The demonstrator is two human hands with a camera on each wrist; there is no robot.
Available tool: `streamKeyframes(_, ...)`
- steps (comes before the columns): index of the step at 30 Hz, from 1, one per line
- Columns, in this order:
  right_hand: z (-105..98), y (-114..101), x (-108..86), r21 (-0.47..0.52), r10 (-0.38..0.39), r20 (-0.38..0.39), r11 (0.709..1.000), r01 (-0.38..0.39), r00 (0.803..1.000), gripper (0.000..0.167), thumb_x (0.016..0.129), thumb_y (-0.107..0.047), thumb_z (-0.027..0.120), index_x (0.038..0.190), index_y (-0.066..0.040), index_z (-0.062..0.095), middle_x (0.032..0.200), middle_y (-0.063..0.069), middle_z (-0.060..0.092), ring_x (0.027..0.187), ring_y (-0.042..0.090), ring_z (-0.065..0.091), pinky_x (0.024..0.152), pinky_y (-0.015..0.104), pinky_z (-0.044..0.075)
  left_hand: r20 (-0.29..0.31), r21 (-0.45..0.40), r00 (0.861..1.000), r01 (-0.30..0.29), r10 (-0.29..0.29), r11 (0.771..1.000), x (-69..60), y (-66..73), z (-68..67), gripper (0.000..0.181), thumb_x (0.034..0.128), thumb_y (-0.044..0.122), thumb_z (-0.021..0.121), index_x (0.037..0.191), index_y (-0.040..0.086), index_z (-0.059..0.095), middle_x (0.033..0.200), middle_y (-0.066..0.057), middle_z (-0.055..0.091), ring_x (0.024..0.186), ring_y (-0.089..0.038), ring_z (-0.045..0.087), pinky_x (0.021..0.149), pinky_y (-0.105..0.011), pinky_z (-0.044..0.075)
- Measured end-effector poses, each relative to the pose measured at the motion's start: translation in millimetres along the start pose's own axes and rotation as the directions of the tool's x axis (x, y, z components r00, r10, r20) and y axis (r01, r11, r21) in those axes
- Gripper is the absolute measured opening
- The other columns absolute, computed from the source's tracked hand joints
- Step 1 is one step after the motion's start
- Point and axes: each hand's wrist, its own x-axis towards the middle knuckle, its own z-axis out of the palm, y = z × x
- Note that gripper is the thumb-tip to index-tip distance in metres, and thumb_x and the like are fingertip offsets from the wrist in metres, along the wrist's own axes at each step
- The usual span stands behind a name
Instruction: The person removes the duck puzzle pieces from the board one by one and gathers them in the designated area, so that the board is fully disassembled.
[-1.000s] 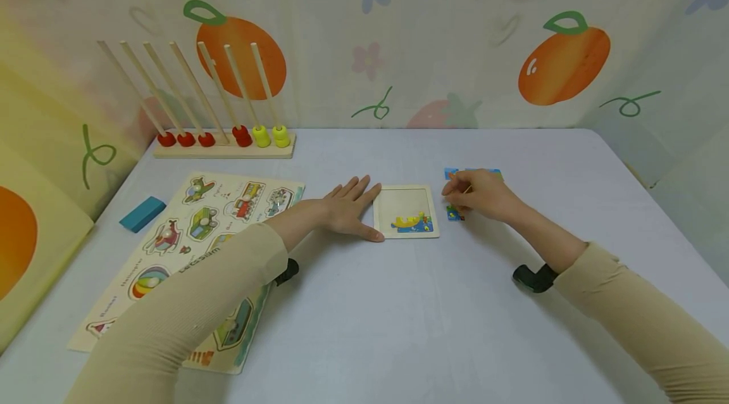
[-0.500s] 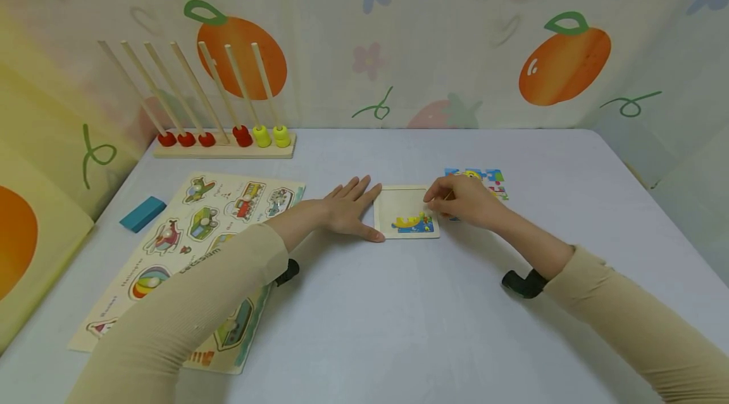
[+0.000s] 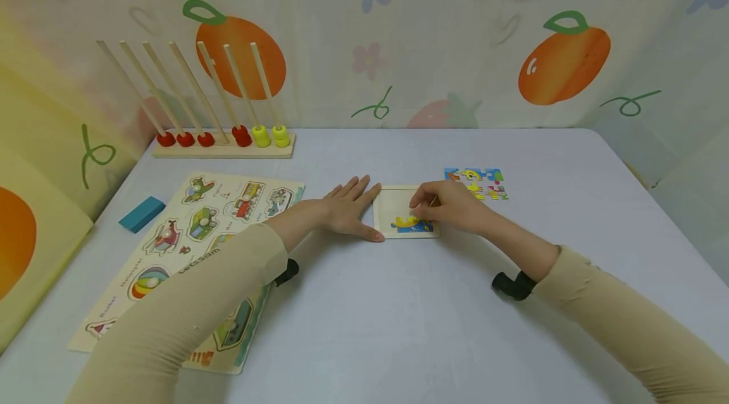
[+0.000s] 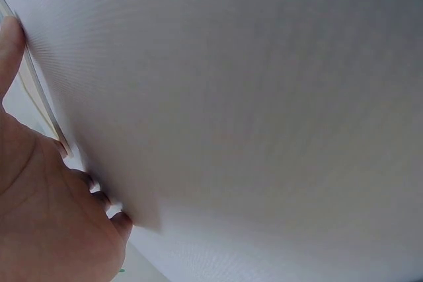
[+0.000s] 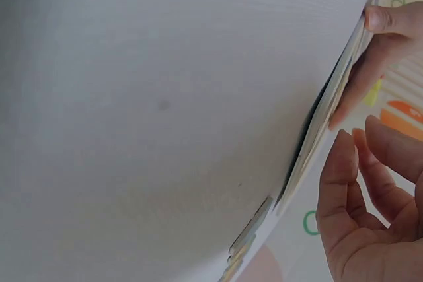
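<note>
My left hand [image 3: 352,209] lies flat with spread fingers at the left side of a small square wooden puzzle tray [image 3: 393,201]; its thumb and fingertips touch the rim. Joined puzzle pieces [image 3: 411,224] with a yellow and blue picture lie along the tray's bottom. Above the tray's right half, my right hand [image 3: 450,206] has thumb and fingers drawn together in a pinch. A thin tan edge shows between them, apparently a puzzle piece [image 3: 435,201], mostly hidden by the fingers. In the right wrist view the same hand [image 5: 370,209] shows curled fingers, without a clear view of the piece.
Several loose puzzle pieces [image 3: 475,190] lie behind the right hand. A large picture board [image 3: 228,214] with vehicle shapes lies at the left, beside a blue block [image 3: 142,214]. A wooden bead counter [image 3: 222,149] with tall rods stands at the back left.
My right hand has moved left from the loose pieces to above the tray, uncovering several of those pieces. My left hand has stayed in place at the tray.
</note>
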Motion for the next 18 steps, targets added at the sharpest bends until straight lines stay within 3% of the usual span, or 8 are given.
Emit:
streamKeyframes(7, 4.7, -6.2, 2.1, 0.005, -0.028, 0.035, 1.0, 0.028, 0.999, 0.017, 0.089, -0.018, 0.072, 0.103, -0.009, 0.069, 0.082, 0.003, 0.065, 0.069, 0.013, 0.057, 0.066, 0.025, 0.046, 0.0, 0.005, 1.0, -0.007, 0.007, 1.0, -1.4, 0.3, -0.9, 0.107, 0.0861, 0.07, 0.056, 0.159, 0.027, -0.008, 0.168, -0.002, -0.02, 0.157, -0.024, -0.017, 0.128, -0.05, -0.003)
streamKeyframes(18, 13.4, -10.4, 2.5, -0.047, -0.047, 0.051, 0.998, 0.049, 0.998, 0.018, 0.085, -0.014, 0.076, 0.101, -0.008, 0.069, 0.083, 0.004, 0.064, 0.077, 0.015, 0.055, 0.071, 0.025, 0.045, 0.003, -0.001, 1.0, -0.009, 0.009, 1.0, 1.4, -2.1, 0.5, 0.107, 0.0864, 0.07, 0.056, 0.16, 0.026, -0.009, 0.168, -0.001, -0.02, 0.156, -0.024, -0.018, 0.128, -0.05, -0.005)
